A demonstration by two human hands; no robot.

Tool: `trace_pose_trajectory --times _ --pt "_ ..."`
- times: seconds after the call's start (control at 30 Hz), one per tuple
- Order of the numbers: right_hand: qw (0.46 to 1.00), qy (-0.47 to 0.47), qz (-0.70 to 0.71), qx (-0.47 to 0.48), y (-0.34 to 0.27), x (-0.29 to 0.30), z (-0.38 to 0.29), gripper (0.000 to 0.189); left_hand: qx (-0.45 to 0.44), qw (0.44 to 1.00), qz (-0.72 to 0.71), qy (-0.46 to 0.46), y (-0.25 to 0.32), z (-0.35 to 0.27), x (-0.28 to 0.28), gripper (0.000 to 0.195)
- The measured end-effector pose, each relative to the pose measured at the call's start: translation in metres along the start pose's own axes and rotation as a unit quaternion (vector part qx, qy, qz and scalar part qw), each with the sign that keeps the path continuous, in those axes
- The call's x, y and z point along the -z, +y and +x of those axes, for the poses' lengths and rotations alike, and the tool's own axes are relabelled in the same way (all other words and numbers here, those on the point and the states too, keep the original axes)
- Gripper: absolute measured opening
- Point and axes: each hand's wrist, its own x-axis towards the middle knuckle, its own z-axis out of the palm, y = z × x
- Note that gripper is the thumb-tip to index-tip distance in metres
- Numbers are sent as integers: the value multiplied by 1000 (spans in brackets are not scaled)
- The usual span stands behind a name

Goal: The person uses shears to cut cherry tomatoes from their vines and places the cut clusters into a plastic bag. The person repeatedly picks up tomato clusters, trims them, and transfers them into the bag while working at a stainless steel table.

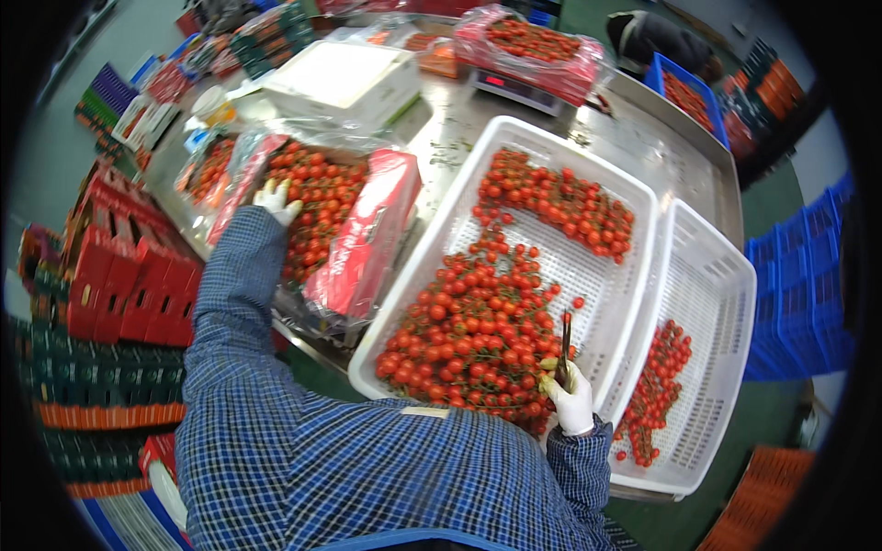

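My left hand (277,201), in a white glove with yellowed fingertips, rests with its fingers apart on cherry tomatoes (320,200) in a red carton (372,227) lined with clear plastic. My gloved right hand (569,399) grips small scissors (565,355), their tips pointing away from me. It is over the near right side of a white perforated plastic crate (510,125). Inside that crate, a large heap of cherry tomatoes on the vine (475,330) lies on the near side, and another bunch (558,203) lies along the far end.
A second white crate (716,303) with tomatoes stands at the right. Beyond are a digital scale (517,91) bearing a filled red carton (527,41), and a white box (341,72). Blue crates (803,282) stack at the right, red cartons (131,275) at the left. Another person (658,45) bends over at the back.
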Motion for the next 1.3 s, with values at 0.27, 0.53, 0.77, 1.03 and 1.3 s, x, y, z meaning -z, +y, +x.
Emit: trace_pose_trajectory --times 0.27,0.53,0.77,1.03,1.3 --pt "985 66 148 64 -12 23 27 23 -290 870 -399 7 249 39 62 46" --pt "985 99 135 48 -4 15 32 28 -78 970 -211 -92 417 107 -19 45" --pt "989 78 113 54 -1 19 33 28 -45 840 -491 -226 398 101 -35 44" --pt "991 18 134 20 -31 18 9 26 -23 46 -895 -442 370 -118 74 60" --pt "995 -28 -39 91 -70 -3 -44 33 -119 203 -842 -485 317 -177 136 80"
